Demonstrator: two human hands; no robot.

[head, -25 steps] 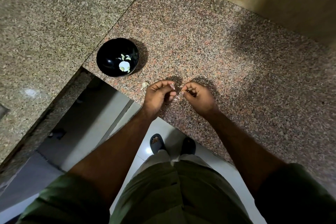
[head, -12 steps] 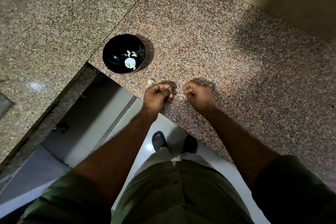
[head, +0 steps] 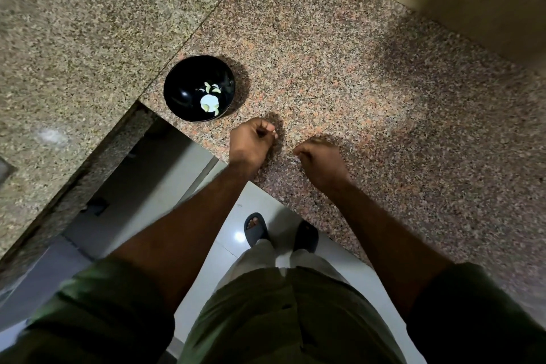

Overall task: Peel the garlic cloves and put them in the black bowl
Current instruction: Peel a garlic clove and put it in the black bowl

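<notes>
Black, round and glossy, the bowl (head: 199, 88) on the speckled granite tabletop (head: 339, 74) already holds a few pale peeled garlic cloves (head: 210, 97). Just right of the bowl, the left hand (head: 251, 140) has its fingers curled; further right, the right hand (head: 320, 158) likewise. Whether either holds a clove, I cannot tell.

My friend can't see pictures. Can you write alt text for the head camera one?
A person's left hand and right hand, fingers curled, hover apart over a speckled pink granite counter. A round glossy black bowl beside the left hand holds pale peeled garlic pieces.
</notes>
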